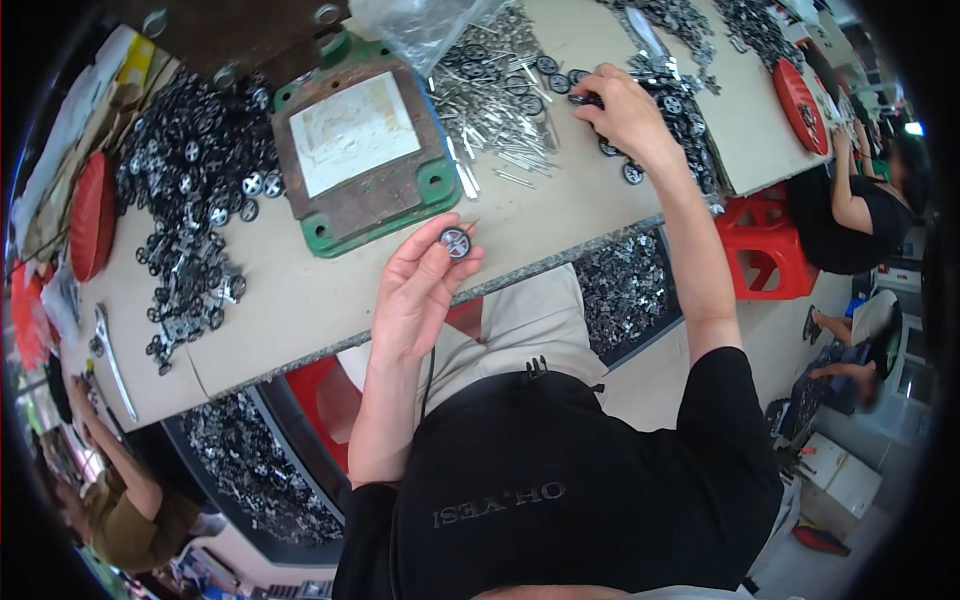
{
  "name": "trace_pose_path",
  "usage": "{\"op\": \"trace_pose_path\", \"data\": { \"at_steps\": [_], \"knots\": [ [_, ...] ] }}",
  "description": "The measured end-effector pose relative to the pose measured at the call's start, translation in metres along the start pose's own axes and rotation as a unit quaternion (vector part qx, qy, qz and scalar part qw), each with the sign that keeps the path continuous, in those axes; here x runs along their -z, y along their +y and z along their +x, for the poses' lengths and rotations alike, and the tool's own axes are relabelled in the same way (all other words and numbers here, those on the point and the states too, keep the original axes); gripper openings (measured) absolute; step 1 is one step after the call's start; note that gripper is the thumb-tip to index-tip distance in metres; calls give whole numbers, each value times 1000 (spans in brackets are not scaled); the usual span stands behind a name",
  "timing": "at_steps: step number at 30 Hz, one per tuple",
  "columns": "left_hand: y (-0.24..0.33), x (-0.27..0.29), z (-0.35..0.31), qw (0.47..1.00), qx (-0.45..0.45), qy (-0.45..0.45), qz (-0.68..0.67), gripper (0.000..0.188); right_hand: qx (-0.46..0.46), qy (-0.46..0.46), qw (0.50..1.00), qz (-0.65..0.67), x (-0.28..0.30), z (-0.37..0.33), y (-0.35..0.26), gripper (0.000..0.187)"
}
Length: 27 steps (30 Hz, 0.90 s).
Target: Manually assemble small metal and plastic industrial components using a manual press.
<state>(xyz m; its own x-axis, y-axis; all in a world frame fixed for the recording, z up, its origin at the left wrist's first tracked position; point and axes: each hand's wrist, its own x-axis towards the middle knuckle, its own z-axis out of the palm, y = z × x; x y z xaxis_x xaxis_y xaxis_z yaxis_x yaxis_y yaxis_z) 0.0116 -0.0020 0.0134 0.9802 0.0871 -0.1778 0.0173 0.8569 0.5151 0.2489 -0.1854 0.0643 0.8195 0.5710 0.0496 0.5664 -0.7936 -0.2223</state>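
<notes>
My left hand (412, 285) is closed on a small toy wheel (456, 242), black-rimmed with silver spokes, held just above the near table edge. A thin pin seems to stick out behind it. Across the table, my right hand (632, 118) pinches a small black piece (588, 99), apparently another wheel; the fingers partly hide it. Loose wheels (546, 65) lie beside that hand, and more wheels (633, 172) are under its wrist. Left of them spreads a pile of thin metal pins (500, 120) with several wheels on top.
A green and brown metal press base (435, 182) with a white plate stands mid-table. Left are a heap of wheels (190, 150), a red tray (92, 215) and a wrench (115, 365). Bins of parts (625, 290) sit below the table edge. Other people work at both sides.
</notes>
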Motion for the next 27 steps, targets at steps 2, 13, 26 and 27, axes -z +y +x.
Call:
{"op": "trace_pose_path", "data": {
  "at_steps": [2, 13, 26, 27],
  "knots": [
    [0, 3, -2, 1000, -4, -5, 4, 33, 30, 19, 999, 15, -8, 0, 5, 23],
    [-1, 4, -4, 1000, 0, 14, 10, 32, 14, 23, 989, 143, 19, 32, 28, 19],
    [0, 3, -2, 999, 4, 36, 10, 30, -393, -95, 914, 27, 46, 79, 165, 44],
    [0, 3, -2, 999, 4, 37, 14, 29, -356, -87, 930, 21, 39, 79, 156, 44]
  ]
}}
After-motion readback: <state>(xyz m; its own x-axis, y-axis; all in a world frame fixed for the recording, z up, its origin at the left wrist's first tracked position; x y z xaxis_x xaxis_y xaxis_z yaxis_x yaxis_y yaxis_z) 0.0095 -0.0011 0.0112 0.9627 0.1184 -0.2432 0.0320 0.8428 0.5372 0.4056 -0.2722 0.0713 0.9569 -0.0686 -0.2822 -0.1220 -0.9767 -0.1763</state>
